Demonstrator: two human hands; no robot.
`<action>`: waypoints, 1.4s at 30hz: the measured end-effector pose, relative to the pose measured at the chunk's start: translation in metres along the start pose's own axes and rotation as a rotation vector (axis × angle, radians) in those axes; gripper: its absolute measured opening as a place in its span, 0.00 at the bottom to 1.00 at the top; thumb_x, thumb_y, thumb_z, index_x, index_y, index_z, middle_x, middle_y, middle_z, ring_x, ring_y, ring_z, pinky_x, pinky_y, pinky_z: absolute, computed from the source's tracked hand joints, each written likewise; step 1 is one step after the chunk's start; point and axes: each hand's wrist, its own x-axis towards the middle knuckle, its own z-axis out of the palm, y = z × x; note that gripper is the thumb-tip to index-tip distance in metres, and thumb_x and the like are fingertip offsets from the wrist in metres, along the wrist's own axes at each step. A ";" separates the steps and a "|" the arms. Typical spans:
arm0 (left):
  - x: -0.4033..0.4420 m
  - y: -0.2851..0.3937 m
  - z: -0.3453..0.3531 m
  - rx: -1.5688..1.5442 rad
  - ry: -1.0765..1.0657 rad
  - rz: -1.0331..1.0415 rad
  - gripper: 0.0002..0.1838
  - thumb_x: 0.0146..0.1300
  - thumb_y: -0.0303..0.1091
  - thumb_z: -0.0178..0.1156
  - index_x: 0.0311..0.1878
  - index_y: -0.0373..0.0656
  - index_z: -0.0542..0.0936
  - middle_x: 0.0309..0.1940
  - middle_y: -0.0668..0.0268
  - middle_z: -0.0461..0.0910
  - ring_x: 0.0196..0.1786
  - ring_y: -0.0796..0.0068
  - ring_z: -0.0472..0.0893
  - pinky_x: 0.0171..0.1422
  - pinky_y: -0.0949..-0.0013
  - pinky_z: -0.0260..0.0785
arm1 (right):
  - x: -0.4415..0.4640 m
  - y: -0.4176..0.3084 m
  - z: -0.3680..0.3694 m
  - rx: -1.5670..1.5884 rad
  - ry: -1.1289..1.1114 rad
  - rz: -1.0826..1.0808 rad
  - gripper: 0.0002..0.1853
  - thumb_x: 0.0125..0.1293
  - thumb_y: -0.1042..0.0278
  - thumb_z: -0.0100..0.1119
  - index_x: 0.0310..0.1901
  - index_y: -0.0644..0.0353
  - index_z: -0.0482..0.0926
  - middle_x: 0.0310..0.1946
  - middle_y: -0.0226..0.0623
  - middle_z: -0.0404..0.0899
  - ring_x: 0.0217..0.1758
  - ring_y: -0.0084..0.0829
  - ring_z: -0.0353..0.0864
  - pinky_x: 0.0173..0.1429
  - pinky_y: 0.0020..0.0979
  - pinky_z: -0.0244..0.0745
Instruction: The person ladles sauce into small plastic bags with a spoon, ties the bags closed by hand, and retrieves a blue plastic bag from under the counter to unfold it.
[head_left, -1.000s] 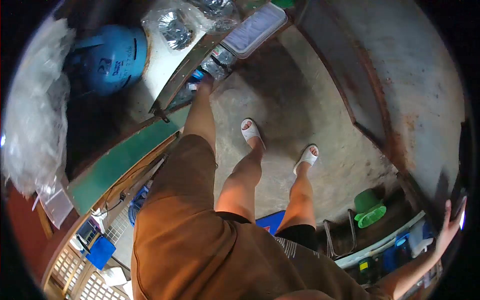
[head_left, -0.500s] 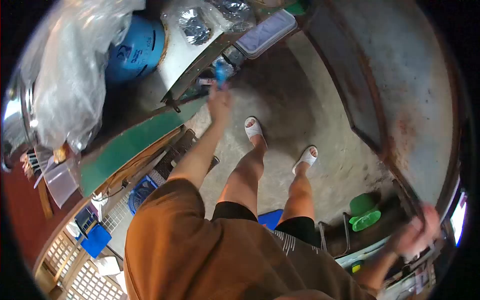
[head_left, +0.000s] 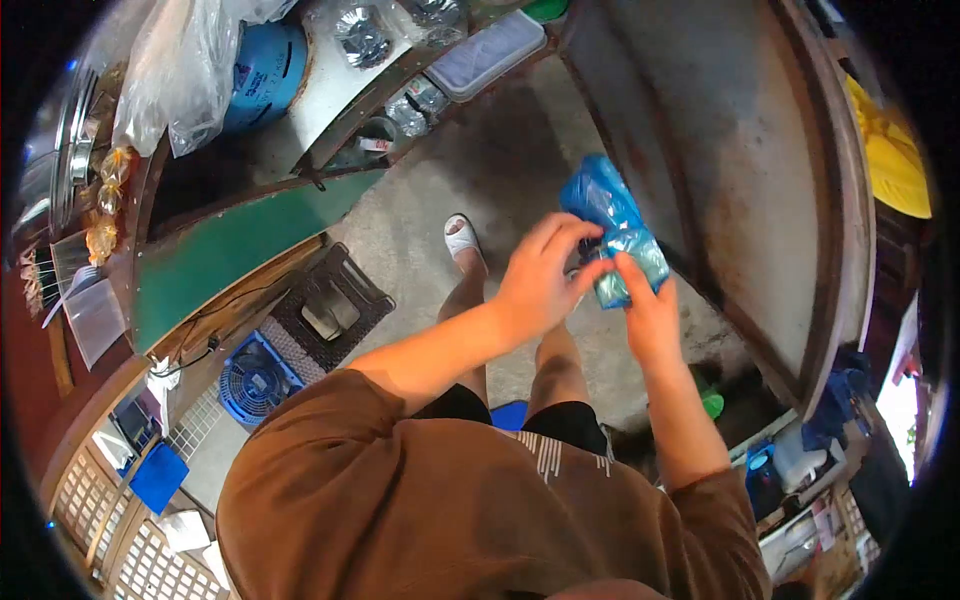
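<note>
In front of me, over the floor, both hands meet at a crumpled blue plastic bag. My right hand grips its lower part, thumb lying on the shiny, pale greenish lower section. My left hand reaches in from the left, with thumb and fingers curled in a pinch at the bag's near-left edge. A small dark patch shows between those fingertips, too unclear to name. What the bag contains, if anything, is hidden by the plastic.
At left stands a counter with a green panel, a blue gas cylinder and clear plastic bags. A lidded plastic container sits ahead. Rusty metal panelling rises on the right. A blue fan and dark stool stand lower left.
My left hand, blurred and holding something blue near the counter, has come right to the middle. My right hand has left the metal panel's edge and now grips the blue bag.
</note>
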 end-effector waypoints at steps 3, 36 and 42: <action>0.012 0.007 0.010 0.175 0.155 0.249 0.20 0.46 0.24 0.70 0.45 0.41 0.78 0.32 0.61 0.77 0.38 0.67 0.79 0.41 0.67 0.72 | 0.007 -0.020 -0.008 -0.211 -0.121 -0.220 0.14 0.62 0.65 0.62 0.44 0.65 0.78 0.38 0.30 0.79 0.40 0.21 0.75 0.43 0.26 0.70; 0.036 0.011 0.009 -1.285 -0.344 -0.665 0.09 0.64 0.35 0.53 0.32 0.41 0.75 0.22 0.72 0.70 0.29 0.81 0.70 0.37 0.74 0.64 | 0.001 -0.069 -0.035 -1.084 -0.287 -0.340 0.19 0.59 0.83 0.52 0.53 0.62 0.71 0.45 0.56 0.77 0.48 0.53 0.79 0.50 0.41 0.73; 0.040 -0.073 0.005 -0.774 -0.233 -0.847 0.07 0.63 0.36 0.57 0.38 0.44 0.77 0.23 0.75 0.71 0.26 0.86 0.68 0.28 0.77 0.61 | -0.008 -0.067 -0.052 -1.098 -0.419 -0.579 0.19 0.54 0.85 0.54 0.50 0.62 0.74 0.46 0.53 0.78 0.49 0.52 0.79 0.52 0.38 0.74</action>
